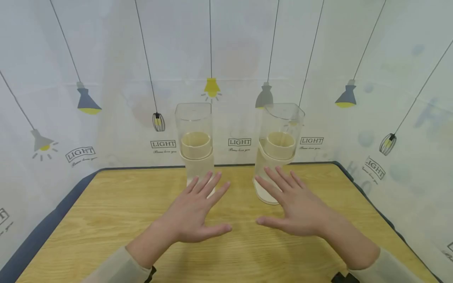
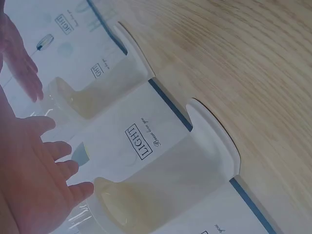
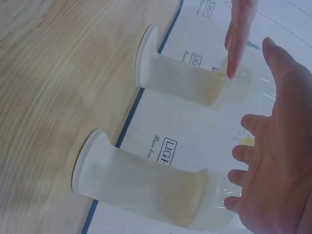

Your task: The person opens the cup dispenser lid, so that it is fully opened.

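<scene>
Two upright white stands with clear open-topped containers stand side by side at the back of the wooden table (image 1: 226, 255). Each has a cream cup-like ring inside; their exact kind I cannot tell. In the head view my left hand (image 1: 191, 214) hovers in front of the left container stand (image 1: 196, 152), fingers spread and partly hiding its base. Likewise my right hand (image 1: 301, 208), palm down with fingers apart, is before the right container stand (image 1: 269, 169). Neither hand holds anything. The wrist views show the stands' white feet (image 2: 214, 139) resting on the wood, apart from the fingers.
A white cloth (image 1: 240, 51) printed with hanging lamps and "LIGHT" lettering surrounds the table at the back and sides. Dark blue edging (image 1: 70, 200) runs along the table's border. A gap separates the two stands.
</scene>
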`<state>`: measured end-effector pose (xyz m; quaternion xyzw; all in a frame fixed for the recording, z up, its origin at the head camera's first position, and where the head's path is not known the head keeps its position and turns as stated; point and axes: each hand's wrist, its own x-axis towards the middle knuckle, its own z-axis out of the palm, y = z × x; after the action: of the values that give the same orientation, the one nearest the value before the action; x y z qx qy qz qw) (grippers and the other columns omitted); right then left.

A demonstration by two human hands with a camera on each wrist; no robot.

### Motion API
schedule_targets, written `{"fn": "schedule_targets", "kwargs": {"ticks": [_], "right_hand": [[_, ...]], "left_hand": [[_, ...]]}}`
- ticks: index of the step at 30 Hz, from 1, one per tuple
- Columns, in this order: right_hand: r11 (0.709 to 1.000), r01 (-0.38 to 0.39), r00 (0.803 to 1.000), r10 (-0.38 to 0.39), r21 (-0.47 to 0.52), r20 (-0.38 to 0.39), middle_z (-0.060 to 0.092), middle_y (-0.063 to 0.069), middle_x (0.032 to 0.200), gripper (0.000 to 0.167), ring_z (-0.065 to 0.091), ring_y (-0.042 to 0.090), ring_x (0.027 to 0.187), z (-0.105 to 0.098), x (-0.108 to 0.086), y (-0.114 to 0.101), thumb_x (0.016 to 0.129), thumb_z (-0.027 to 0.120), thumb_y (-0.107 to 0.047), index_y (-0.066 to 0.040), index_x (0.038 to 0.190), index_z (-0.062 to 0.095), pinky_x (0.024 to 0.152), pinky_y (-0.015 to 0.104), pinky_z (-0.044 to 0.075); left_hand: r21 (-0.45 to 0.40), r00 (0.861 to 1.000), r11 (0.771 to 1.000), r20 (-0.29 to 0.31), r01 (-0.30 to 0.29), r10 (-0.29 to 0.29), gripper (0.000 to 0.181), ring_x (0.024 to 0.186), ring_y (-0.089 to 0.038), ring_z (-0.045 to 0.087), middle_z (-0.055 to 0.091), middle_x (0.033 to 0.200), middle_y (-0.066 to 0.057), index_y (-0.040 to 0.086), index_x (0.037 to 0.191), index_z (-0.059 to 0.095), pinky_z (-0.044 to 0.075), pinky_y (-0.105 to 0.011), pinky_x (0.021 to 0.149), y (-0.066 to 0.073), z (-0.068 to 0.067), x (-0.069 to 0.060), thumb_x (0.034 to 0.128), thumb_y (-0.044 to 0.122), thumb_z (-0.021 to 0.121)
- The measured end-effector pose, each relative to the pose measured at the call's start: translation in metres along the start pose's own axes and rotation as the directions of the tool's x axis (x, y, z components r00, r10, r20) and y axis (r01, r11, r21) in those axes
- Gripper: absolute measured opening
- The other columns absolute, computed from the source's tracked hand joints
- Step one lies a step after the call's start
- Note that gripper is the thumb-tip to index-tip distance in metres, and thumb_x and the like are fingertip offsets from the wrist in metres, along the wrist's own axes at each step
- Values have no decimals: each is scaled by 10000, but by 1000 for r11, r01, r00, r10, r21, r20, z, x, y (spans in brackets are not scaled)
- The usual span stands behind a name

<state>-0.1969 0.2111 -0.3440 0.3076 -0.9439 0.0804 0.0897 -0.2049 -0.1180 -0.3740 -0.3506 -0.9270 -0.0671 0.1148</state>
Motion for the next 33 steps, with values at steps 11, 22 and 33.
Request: {"fn": "schedule_targets", "kwargs": {"ticks": [11,22,33], "right_hand": [[998,62,853,-44,19,-520,668,193,1412,660,651,415,1276,-33,11,23,919,832,-314,-45,1485,624,989,613,587],[974,-114,786,209,197,-582,442,302,1602,686,444,491,1490,-73,51,54,933,818,-323,-37,1509,579,1118,721,452],[907,-253,844,377,337,-381,216,246,1745,809,498,550,1471,-74,84,68,976,795,-499,-236,1660,453,1089,751,484]], "left_hand": [[-180,961,972,-257,-152,103,677,1362,-326,655,644,1507,-121,84,1530,626,558,-518,1138,4,-2,28,1010,505,735],[-398,943,894,-325,-206,73,486,1367,-259,645,634,1482,-77,98,1482,658,563,-455,1139,16,-15,85,1049,308,726],[-558,984,826,-176,-80,-23,619,1463,-296,545,533,1588,-124,91,1618,505,502,-508,1205,17,-3,150,1080,338,687]]}}
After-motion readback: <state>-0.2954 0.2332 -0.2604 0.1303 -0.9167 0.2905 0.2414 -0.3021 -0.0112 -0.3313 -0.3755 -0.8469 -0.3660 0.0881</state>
